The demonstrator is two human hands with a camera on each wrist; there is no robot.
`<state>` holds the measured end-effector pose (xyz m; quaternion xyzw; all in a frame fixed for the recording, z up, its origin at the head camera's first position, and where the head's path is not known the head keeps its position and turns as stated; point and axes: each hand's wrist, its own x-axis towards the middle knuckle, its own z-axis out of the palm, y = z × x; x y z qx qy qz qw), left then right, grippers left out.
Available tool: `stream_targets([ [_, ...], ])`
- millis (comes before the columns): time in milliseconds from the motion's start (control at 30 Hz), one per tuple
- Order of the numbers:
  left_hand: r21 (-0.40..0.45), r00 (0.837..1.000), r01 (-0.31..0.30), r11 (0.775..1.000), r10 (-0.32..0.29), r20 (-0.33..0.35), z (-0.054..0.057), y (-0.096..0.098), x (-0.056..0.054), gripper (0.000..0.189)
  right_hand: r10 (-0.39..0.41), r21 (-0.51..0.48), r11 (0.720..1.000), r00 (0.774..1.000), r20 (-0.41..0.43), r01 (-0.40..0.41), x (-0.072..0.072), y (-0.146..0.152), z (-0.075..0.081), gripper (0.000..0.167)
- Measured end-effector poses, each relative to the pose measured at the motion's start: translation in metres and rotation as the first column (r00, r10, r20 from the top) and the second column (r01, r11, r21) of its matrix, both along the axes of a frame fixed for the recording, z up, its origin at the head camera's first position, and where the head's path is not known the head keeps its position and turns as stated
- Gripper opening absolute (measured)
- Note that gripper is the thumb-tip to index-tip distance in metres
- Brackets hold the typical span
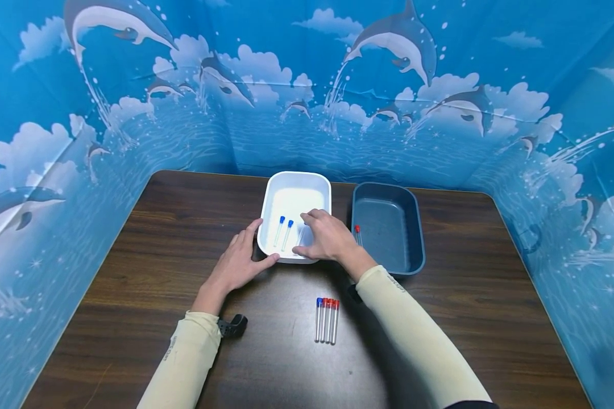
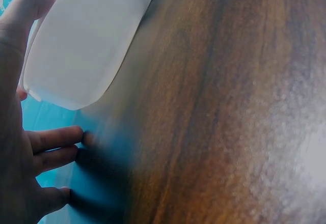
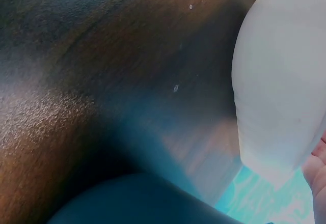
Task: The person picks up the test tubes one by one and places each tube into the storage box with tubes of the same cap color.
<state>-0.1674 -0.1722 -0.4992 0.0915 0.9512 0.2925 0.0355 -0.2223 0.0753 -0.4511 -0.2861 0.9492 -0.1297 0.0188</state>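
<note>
Both hands at white tray, far side of bench; capped tubes in two trays and on bench.
Left hand (image 1: 239, 258) spread, thumb and forefinger touching the rim at the near-left corner of the white tray (image 1: 297, 196), remaining fingers extended. Right hand (image 1: 328, 236) bent over the tray's right part, thumb and fingertips inside; part of a clear tube shows between them, but cannot tell whether it is gripped. Two blue-capped tubes (image 1: 279, 231) lie side by side in the white tray, left of the right hand. Dark tray (image 1: 389, 227) sits just to the right; one red-capped tube (image 1: 357, 230) at its left wall, partly hidden. On the bench (image 1: 465, 295), nearer the person, a row of four tubes (image 1: 327, 321): one blue cap leftmost, three red.
</note>
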Motion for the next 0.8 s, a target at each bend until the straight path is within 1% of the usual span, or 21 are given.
stream_targets([
  [200, 0.0, 1.0, 0.005, 1.0, -0.005, 0.005, 0.001, 0.0, 0.001, 0.102, -0.01, 0.028, 1.0, 1.0, 0.018, 0.01, -0.002, -0.005, -0.002, 0.084],
  [467, -0.001, 1.0, -0.011, 1.0, 0.011, 0.009, 0.001, -0.001, 0.001, 0.101, 0.01, 0.031, 0.999, 0.999, 0.045, -0.012, -0.007, -0.01, -0.004, 0.084],
  [800, -0.008, 1.0, -0.007, 1.0, 0.007, 0.014, 0.002, -0.001, 0.001, 0.101, 0.014, 0.064, 0.998, 0.998, 0.062, -0.018, -0.011, -0.017, -0.006, 0.085],
])
